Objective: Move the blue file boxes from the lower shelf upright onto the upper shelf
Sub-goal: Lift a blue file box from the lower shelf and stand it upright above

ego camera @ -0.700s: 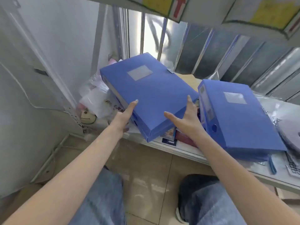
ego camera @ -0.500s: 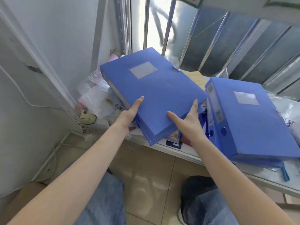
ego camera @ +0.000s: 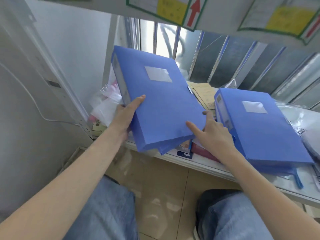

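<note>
A blue file box (ego camera: 161, 101) with a clear label pocket is tilted up off the lower shelf (ego camera: 204, 166), its far end raised. My left hand (ego camera: 127, 115) grips its left spine edge, thumb on top. My right hand (ego camera: 212, 134) holds its near right corner, fingers spread on the cover. Another blue box edge (ego camera: 170, 147) shows just under it. One more blue file box (ego camera: 259, 125) lies flat on the shelf to the right. The upper shelf (ego camera: 225, 19) runs overhead, with yellow labels on its front edge.
Clear plastic bags (ego camera: 107, 104) and papers (ego camera: 202, 94) crowd the shelf behind the boxes. Booklets (ego camera: 185, 153) lie under the held box. A white wall and shelf post (ego camera: 69, 90) stand at left. My knees in jeans (ego camera: 107, 210) are below, over a tiled floor.
The box has been lifted and turned, its far end swinging up and left. My left hand moved from the near edge onto the spine side; my right hand stays at the near corner.
</note>
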